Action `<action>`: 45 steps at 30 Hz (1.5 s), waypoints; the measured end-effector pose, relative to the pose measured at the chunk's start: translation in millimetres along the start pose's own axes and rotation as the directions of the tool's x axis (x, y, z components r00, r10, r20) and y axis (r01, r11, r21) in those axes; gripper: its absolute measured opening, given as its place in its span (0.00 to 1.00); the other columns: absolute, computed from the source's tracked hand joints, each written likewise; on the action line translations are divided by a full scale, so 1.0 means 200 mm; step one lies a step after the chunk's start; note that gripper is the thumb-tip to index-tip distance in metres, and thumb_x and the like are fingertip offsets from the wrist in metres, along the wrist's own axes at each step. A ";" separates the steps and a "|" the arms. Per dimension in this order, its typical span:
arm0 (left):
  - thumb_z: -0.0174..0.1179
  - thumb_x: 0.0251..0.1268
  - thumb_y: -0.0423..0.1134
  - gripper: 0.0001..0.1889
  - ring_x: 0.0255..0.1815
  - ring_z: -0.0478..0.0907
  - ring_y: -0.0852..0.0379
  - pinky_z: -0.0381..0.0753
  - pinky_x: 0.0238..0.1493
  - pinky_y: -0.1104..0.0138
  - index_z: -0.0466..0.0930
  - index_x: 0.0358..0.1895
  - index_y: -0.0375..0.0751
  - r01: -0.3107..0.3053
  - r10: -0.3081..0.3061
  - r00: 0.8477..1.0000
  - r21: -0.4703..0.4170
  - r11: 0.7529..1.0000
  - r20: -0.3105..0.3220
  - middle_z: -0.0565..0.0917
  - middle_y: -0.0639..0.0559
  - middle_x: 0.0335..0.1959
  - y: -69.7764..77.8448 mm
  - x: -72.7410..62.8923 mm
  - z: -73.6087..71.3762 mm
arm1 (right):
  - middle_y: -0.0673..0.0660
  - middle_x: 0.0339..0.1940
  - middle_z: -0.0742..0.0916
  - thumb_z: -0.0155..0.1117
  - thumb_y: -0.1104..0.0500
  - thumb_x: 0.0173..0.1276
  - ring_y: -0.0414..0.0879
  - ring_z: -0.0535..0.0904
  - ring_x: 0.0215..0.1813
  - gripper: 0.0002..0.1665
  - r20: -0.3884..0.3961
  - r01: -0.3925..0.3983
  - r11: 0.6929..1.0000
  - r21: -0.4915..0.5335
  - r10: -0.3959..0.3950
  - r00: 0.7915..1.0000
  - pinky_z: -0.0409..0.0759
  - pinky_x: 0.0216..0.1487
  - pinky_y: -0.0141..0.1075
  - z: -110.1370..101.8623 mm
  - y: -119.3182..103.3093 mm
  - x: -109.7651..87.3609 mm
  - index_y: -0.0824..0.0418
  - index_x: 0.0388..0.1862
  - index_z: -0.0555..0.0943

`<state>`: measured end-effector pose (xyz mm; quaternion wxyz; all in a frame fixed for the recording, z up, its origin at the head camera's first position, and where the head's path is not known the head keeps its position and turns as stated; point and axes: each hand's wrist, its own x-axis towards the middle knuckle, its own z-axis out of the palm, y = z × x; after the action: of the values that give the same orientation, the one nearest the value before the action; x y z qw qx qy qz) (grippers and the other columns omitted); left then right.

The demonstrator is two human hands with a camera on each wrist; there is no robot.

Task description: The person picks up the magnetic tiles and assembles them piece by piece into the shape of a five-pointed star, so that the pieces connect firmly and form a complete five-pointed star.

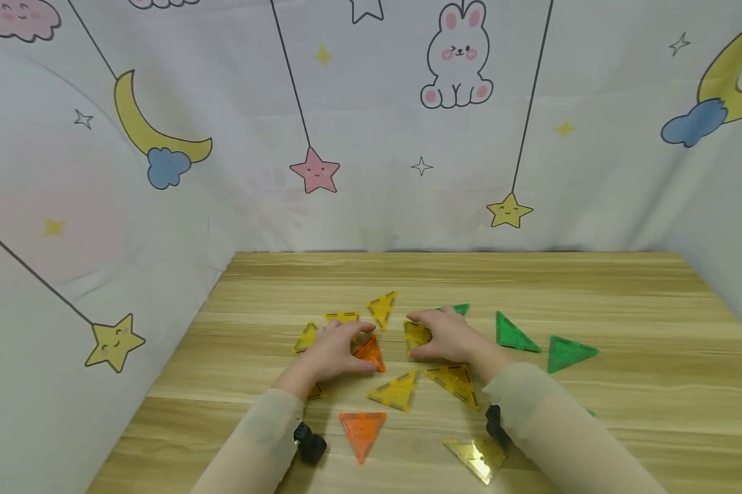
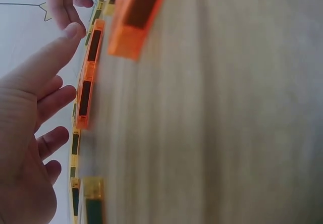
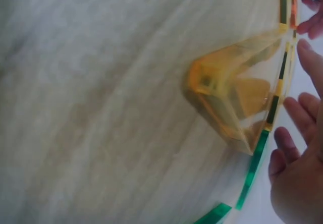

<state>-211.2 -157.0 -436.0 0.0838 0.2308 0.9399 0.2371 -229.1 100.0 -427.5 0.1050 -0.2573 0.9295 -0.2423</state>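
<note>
My left hand (image 1: 337, 350) hovers over an orange triangular magnetic tile (image 1: 372, 353), thumb and fingers spread about it. In the left wrist view its fingers are loosely bent beside that tile's edge (image 2: 87, 77), with a space between palm and tile. To the right, my right hand (image 1: 450, 336) reaches over a yellow triangular tile (image 1: 415, 336) and partly covers it. The right wrist view has this hand (image 3: 303, 168) with relaxed, parted fingers. Nearer me are two yellow triangles, one on the left (image 1: 397, 391) and one on the right (image 1: 456, 383).
Another orange triangle (image 1: 363, 432) lies near the front, with a shiny yellow one (image 1: 479, 456) by my right forearm. Green triangles (image 1: 514, 334) lie to the right. More yellow triangles (image 1: 382, 309) are around the left hand. A printed cloth (image 1: 371, 219) stands behind the wooden table (image 1: 655, 288).
</note>
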 end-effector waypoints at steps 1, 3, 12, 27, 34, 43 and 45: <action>0.69 0.47 0.59 0.39 0.55 0.64 0.50 0.60 0.51 0.53 0.70 0.64 0.51 -0.003 0.003 1.000 0.007 1.000 0.000 0.74 0.58 0.60 0.00 0.00 0.00 | 0.55 0.65 0.73 0.69 0.45 0.58 0.61 0.63 0.64 0.41 0.001 0.004 1.000 -0.003 -0.004 1.000 0.61 0.60 0.55 0.00 0.00 0.00 0.57 0.68 0.68; 0.69 0.47 0.59 0.38 0.53 0.65 0.51 0.60 0.49 0.54 0.70 0.64 0.51 -0.008 0.008 1.000 0.021 1.000 0.000 0.74 0.58 0.60 0.00 0.00 0.00 | 0.56 0.65 0.73 0.69 0.45 0.57 0.61 0.63 0.63 0.41 0.003 0.006 1.000 -0.005 -0.006 1.000 0.60 0.61 0.56 0.00 0.00 0.00 0.57 0.68 0.68; 0.70 0.46 0.58 0.39 0.52 0.65 0.52 0.57 0.47 0.57 0.70 0.64 0.51 -0.030 0.030 1.000 0.046 0.998 0.007 0.74 0.58 0.59 0.02 0.01 0.02 | 0.59 0.64 0.74 0.71 0.46 0.56 0.61 0.65 0.61 0.42 -0.002 0.046 0.998 -0.035 -0.046 0.999 0.61 0.60 0.55 0.01 -0.03 0.02 0.61 0.66 0.69; 0.71 0.45 0.55 0.40 0.52 0.65 0.51 0.57 0.47 0.56 0.69 0.65 0.49 -0.084 0.085 0.996 0.112 0.990 -0.004 0.73 0.56 0.61 0.02 0.00 0.04 | 0.59 0.65 0.73 0.70 0.48 0.56 0.61 0.63 0.64 0.41 0.023 0.066 0.997 -0.047 -0.065 0.998 0.58 0.63 0.55 0.03 -0.03 0.02 0.60 0.66 0.69; 0.70 0.45 0.52 0.41 0.53 0.66 0.49 0.60 0.53 0.53 0.67 0.65 0.42 -0.108 0.110 0.994 0.116 0.987 -0.009 0.74 0.51 0.59 0.04 0.00 0.05 | 0.60 0.65 0.73 0.70 0.47 0.56 0.61 0.61 0.67 0.41 0.026 0.097 0.992 -0.086 -0.095 0.995 0.54 0.66 0.56 0.03 -0.02 0.01 0.61 0.66 0.68; 0.69 0.47 0.55 0.44 0.54 0.66 0.49 0.64 0.55 0.53 0.64 0.67 0.40 -0.131 0.128 0.991 0.166 0.977 0.030 0.73 0.49 0.60 0.06 0.01 0.04 | 0.60 0.64 0.73 0.69 0.46 0.56 0.59 0.63 0.66 0.42 0.050 0.111 0.984 -0.143 -0.105 0.993 0.59 0.64 0.54 0.04 -0.02 0.02 0.61 0.66 0.68; 0.70 0.47 0.55 0.44 0.55 0.67 0.49 0.64 0.56 0.52 0.64 0.68 0.39 -0.138 0.133 0.990 0.158 0.978 0.039 0.72 0.48 0.60 0.05 0.01 0.04 | 0.60 0.64 0.73 0.69 0.46 0.56 0.59 0.64 0.66 0.41 0.048 0.123 0.980 -0.157 -0.117 0.992 0.59 0.64 0.54 0.04 -0.02 0.03 0.61 0.66 0.68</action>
<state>-205.8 -144.7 -438.4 0.0617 0.3037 0.9368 0.1625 -229.1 90.9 -432.4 0.0872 -0.3252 0.9265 -0.1680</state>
